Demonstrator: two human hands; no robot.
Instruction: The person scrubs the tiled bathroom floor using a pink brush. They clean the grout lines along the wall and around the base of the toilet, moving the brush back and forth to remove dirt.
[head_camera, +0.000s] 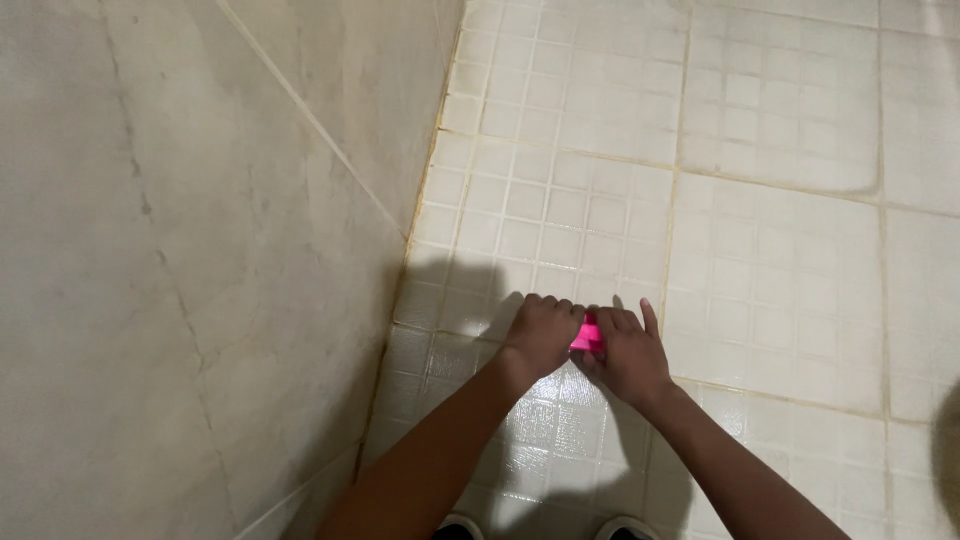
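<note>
Two bare hands low over a wet tiled floor (760, 250) beside a wall (180, 250), left hand (543, 335) and right hand (625, 352) each with grip closed on a small pink object (587, 335) held between them

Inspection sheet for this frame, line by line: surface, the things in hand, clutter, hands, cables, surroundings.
Surface: tiled floor of small pale squares with darkened grout; it looks wet and glossy near the person's feet.
Things in hand: pink object pressed down on the floor between both hands; mostly covered, its kind cannot be told.
Clutter: nothing seen.
Hands: left hand fisted on the object's left side; right hand laid over its right side, one finger sticking out.
Cables: nothing seen.
Surroundings: large-tiled pale wall on the left, meeting the floor at a stained joint; shoe tips at the bottom edge; a dark shadow at the right edge.
</note>
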